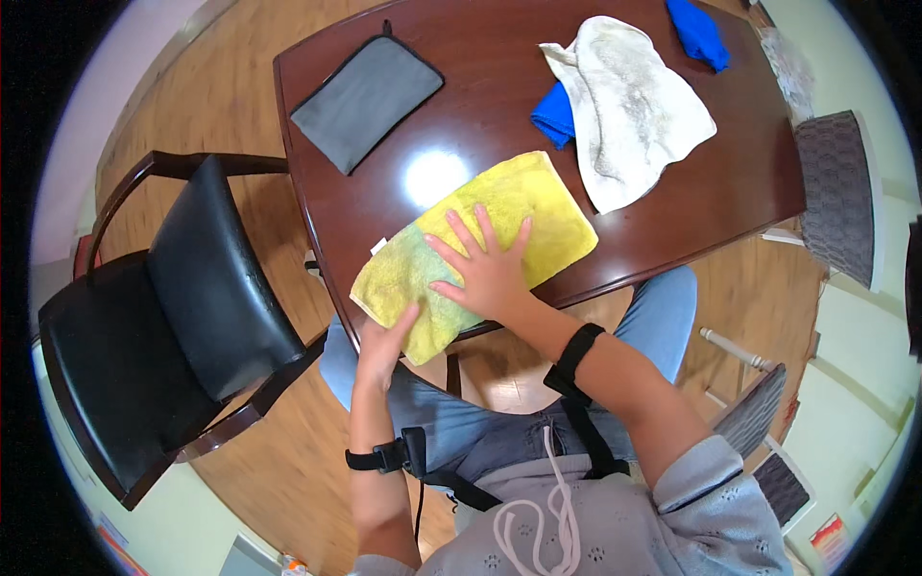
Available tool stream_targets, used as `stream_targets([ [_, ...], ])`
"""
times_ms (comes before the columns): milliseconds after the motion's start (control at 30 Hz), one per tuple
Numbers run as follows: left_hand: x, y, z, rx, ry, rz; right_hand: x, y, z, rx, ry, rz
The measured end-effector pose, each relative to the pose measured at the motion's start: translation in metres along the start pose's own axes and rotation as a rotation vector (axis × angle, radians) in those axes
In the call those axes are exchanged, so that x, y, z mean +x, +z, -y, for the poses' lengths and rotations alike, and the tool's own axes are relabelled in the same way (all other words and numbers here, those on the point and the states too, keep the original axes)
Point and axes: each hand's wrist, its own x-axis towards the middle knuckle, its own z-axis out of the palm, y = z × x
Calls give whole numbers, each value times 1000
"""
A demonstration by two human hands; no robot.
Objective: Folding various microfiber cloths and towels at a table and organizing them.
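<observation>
A yellow towel (555,216) with a pale green patch lies at the near edge of the dark wooden table (497,93), one corner hanging over that edge. My right hand (486,266) rests flat on its middle with the fingers spread. At the towel's near left corner, my left hand (385,342) grips the cloth, thumb on top and fingers hidden beneath. A small white tag (379,246) sticks out from the towel's far left side.
A folded grey cloth (371,101) with black edging lies at far left. A stained white towel (634,108) partly covers a blue cloth (555,119); another blue cloth (699,36) sits at far right. A black armchair (223,281) stands left, a patterned chair (835,194) right.
</observation>
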Motion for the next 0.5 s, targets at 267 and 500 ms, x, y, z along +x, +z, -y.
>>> stream_targets([
  [267, -33, 46, -40, 7, 273, -105, 5, -5, -19, -29, 79, -113],
  [500, -24, 128, -72, -56, 419, -151, 15, -13, -45, 468, 258, -298],
])
